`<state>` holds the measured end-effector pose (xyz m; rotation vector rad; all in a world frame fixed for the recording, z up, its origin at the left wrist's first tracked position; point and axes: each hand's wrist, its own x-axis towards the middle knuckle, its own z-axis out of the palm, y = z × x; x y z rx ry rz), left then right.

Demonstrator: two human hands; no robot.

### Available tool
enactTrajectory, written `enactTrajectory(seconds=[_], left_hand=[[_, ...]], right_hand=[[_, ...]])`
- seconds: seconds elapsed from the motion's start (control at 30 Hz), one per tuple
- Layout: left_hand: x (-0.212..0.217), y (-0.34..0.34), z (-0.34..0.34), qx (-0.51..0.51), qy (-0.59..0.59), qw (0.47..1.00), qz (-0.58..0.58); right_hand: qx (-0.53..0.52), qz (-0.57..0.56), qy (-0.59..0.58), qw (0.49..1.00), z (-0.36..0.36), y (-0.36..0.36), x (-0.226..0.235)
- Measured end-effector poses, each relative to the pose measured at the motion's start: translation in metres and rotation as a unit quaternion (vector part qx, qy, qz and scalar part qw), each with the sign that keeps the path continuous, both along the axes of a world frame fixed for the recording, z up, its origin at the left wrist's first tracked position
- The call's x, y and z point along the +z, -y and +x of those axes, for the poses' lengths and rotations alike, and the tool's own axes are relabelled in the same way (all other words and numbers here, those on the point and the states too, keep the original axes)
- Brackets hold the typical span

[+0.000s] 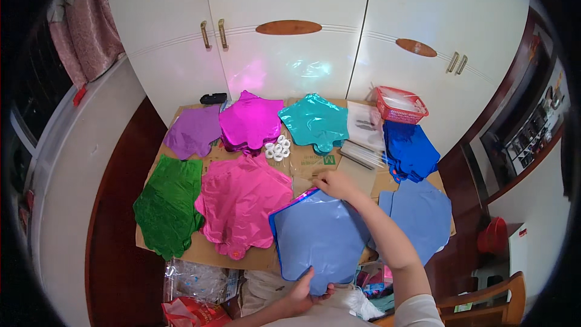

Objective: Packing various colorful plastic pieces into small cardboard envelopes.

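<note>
A flat, uninflated light blue foil balloon lies uppermost on a small stack in front of me, with pink and dark blue foil edges showing beneath it. My left hand grips the stack's near end, thumb on top and fingers partly hidden underneath. At the far edge, my right hand is closed, fingertips pinched at the corner of the foil. Left of the stack is a pile of pink foil balloons. More light blue foil balloons lie to the right, partly behind my right forearm.
Around the cardboard-covered table lie green, purple, magenta, teal and dark blue foil balloons. White tape rolls, clear plastic sleeves and a red basket sit among them. A wooden chair stands right.
</note>
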<state>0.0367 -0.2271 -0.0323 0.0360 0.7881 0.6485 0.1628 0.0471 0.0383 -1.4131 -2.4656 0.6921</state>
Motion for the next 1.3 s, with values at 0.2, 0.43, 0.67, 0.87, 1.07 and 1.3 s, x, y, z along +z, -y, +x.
enactTrajectory(seconds=[0.2,0.43,0.67,0.87,1.07,1.3], left_hand=[[0.005,-0.003,-0.006,0.003,-0.011,1.0,-0.003],[0.008,-0.006,-0.008,0.006,-0.013,1.0,0.007],[-0.005,-0.006,-0.009,-0.014,0.098,0.993,-0.059],[-0.017,-0.008,-0.012,-0.002,0.174,0.982,-0.075],[-0.024,-0.008,-0.009,-0.007,0.227,0.973,-0.029],[0.014,-0.013,-0.001,-0.001,0.077,0.996,-0.046]], right_hand=[[0.081,-0.037,-0.03,0.996,0.016,-0.009,-0.007],[0.144,-0.031,-0.037,0.988,0.022,-0.012,0.001],[0.131,-0.07,-0.018,0.989,0.018,-0.009,0.001],[0.056,-0.026,-0.048,0.997,0.006,-0.002,-0.002],[-0.058,0.021,0.004,0.998,-0.003,-0.004,-0.01],[-0.043,0.002,-0.048,0.998,0.0,-0.006,-0.007]])
